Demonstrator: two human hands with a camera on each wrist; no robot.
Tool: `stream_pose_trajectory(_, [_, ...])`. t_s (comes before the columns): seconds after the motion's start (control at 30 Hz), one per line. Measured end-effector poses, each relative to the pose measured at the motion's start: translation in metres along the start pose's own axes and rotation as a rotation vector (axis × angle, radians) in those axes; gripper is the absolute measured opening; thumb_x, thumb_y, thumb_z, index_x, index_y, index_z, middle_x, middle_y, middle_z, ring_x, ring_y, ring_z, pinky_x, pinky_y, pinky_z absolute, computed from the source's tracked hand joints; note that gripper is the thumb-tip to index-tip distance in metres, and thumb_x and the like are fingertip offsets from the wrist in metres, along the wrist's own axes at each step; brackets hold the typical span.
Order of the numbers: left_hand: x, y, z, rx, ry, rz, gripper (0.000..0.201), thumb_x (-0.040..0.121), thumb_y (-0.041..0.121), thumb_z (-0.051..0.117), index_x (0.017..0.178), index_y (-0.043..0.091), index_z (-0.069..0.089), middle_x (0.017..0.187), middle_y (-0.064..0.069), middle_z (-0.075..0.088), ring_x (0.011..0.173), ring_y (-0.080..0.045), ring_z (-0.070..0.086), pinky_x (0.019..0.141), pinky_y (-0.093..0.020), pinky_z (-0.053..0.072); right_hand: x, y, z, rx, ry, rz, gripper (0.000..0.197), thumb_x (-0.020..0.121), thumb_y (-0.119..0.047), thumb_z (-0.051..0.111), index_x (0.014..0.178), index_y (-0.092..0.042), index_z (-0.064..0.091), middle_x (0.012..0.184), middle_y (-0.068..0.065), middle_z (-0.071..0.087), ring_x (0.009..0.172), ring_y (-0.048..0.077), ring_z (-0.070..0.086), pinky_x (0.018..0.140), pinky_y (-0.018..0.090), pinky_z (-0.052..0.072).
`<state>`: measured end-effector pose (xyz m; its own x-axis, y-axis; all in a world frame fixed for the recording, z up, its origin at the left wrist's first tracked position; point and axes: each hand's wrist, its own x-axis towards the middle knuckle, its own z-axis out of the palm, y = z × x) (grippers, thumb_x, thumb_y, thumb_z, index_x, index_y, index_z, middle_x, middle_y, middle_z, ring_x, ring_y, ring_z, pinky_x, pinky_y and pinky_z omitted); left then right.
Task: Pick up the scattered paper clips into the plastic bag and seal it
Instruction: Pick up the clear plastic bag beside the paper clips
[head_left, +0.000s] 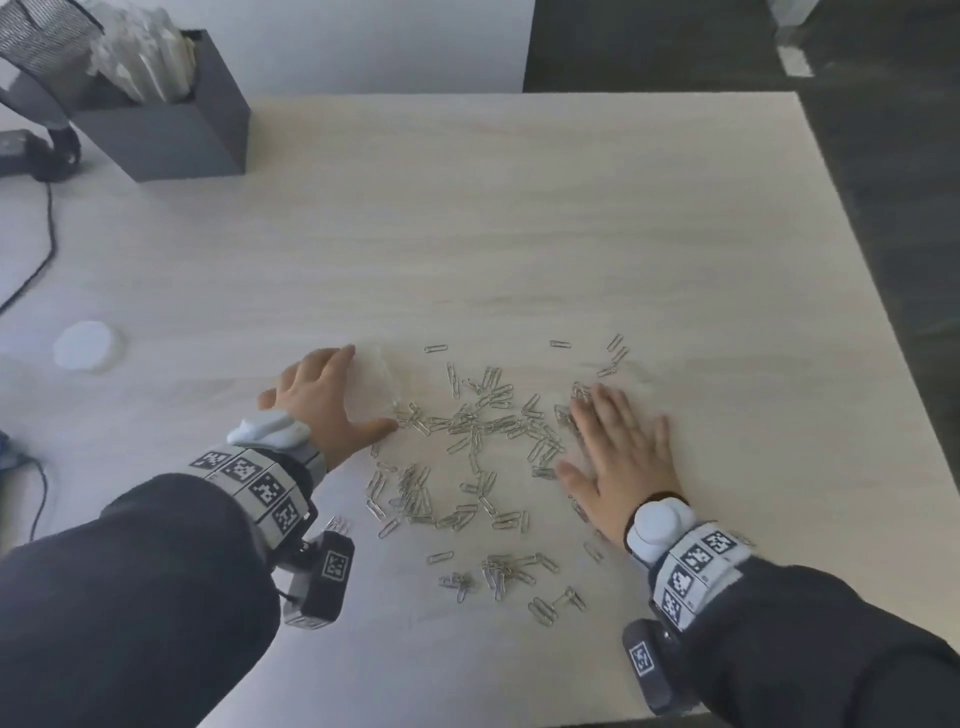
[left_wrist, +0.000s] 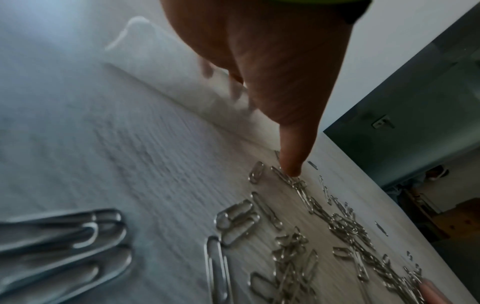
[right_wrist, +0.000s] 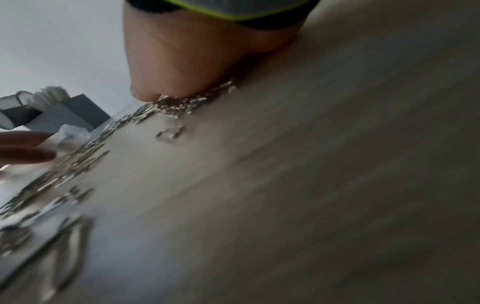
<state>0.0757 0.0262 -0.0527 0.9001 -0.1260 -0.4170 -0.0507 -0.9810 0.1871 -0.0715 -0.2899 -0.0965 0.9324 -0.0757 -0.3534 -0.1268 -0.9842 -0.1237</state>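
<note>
While your fingers lie straight and spread on both sides, your right hand (head_left: 621, 457) presses flat on the table (head_left: 571, 218), its fingertips and thumb side touching the right edge of the scattered paper clips (head_left: 467, 457). Your left hand (head_left: 324, 402) rests flat on the clear plastic bag (head_left: 382, 379), thumb stretched toward the nearest clips, fingers pointing away from you over the bag; nothing is gripped. That bag lies on the table just left of the clip pile, its edge touching the closest clips. Clips spread between your two hands and toward you. Farther left sits a white round lid (head_left: 83, 345); at the far left corner stands a grey box (head_left: 171, 130) holding clear bags.
</note>
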Motion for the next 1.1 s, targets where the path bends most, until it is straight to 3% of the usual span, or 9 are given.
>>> stream_pose_trajectory(0.13, [0.009,0.003,0.005,-0.034,0.028,0.005,0.096,0.068,0.070,0.075,0.149,0.037,0.036,0.150,0.001,0.036,0.139,-0.032,0.031,0.110,-0.054,0.032,-0.005,-0.004,-0.003,0.072,0.024,-0.126,0.073,0.089,-0.069,0.022,0.151,-0.037,0.001,0.162,-0.005,-0.014,0.148,0.016,-0.014,0.116,0.060,0.000])
stream_pose_trajectory(0.27, [0.014,-0.003,0.005,-0.101,0.048,-0.001,0.077,0.070,0.063,0.075,0.138,0.041,0.047,0.143,0.003,0.042,0.135,-0.031,0.035,0.108,-0.052,0.032,0.023,0.020,-0.016,0.163,0.131,0.085,0.077,0.087,-0.073,0.017,0.151,-0.033,0.002,0.162,-0.001,-0.012,0.149,0.020,-0.007,0.116,0.053,0.002])
stream_pose_trajectory(0.43, [0.008,-0.012,0.001,-0.221,0.047,0.009,0.073,0.072,0.054,0.078,0.137,0.039,0.046,0.145,0.003,0.046,0.137,-0.027,0.040,0.109,-0.051,0.031,0.063,0.037,-0.026,0.098,0.115,0.192,0.083,0.084,-0.075,0.012,0.152,-0.028,0.004,0.163,-0.002,-0.005,0.149,0.018,-0.005,0.117,0.059,0.006])
stream_pose_trajectory(0.67, [-0.014,-0.021,0.002,-0.292,0.005,0.046,0.074,0.077,0.052,0.076,0.141,0.037,0.043,0.144,0.004,0.054,0.137,-0.023,0.046,0.115,-0.048,0.023,0.045,0.000,-0.024,-0.010,-0.038,-0.025,0.087,0.084,-0.080,0.005,0.152,-0.028,-0.010,0.159,-0.003,-0.022,0.146,0.017,-0.019,0.117,0.055,-0.006])
stream_pose_trajectory(0.77, [-0.026,-0.018,0.009,-0.273,-0.034,0.103,0.079,0.075,0.059,0.071,0.144,0.039,0.039,0.143,0.006,0.055,0.134,-0.019,0.049,0.115,-0.045,0.021,0.027,-0.010,-0.022,-0.029,-0.068,-0.092,0.088,0.082,-0.083,0.012,0.151,-0.032,-0.010,0.159,-0.005,-0.023,0.146,0.016,-0.021,0.118,0.056,-0.004])
stream_pose_trajectory(0.87, [-0.036,-0.014,0.017,-0.200,-0.070,0.132,0.086,0.066,0.073,0.063,0.143,0.045,0.035,0.140,0.011,0.056,0.130,-0.015,0.052,0.113,-0.043,0.021,0.016,-0.017,-0.023,-0.042,-0.062,-0.110,0.090,0.077,-0.086,0.024,0.150,-0.039,0.001,0.162,-0.010,-0.010,0.148,0.015,-0.009,0.118,0.052,0.005])
stream_pose_trajectory(0.93, [-0.041,-0.011,0.021,-0.168,-0.084,0.132,0.087,0.064,0.079,0.062,0.140,0.049,0.033,0.138,0.014,0.057,0.128,-0.013,0.053,0.111,-0.042,0.022,0.011,-0.020,-0.027,-0.036,-0.037,-0.101,0.087,0.074,-0.085,0.035,0.147,-0.042,0.015,0.160,-0.011,0.008,0.145,0.018,0.011,0.113,0.047,0.019])
stream_pose_trajectory(1.0, [-0.048,-0.007,0.024,-0.167,-0.077,0.131,0.085,0.061,0.083,0.062,0.135,0.051,0.035,0.135,0.016,0.058,0.125,-0.012,0.054,0.110,-0.042,0.023,0.008,-0.023,-0.031,-0.024,-0.001,-0.112,0.079,0.074,-0.079,0.045,0.142,-0.043,0.027,0.150,-0.008,0.028,0.132,0.021,0.030,0.104,0.044,0.033])
stream_pose_trajectory(1.1, [-0.061,0.000,0.027,-0.203,-0.060,0.155,0.085,0.058,0.085,0.061,0.132,0.050,0.040,0.130,0.021,0.058,0.122,-0.008,0.055,0.110,-0.041,0.022,0.007,-0.026,-0.031,0.074,0.019,-0.134,0.063,0.079,-0.063,0.058,0.135,-0.037,0.044,0.131,-0.003,0.043,0.115,0.022,0.043,0.094,0.040,0.045])
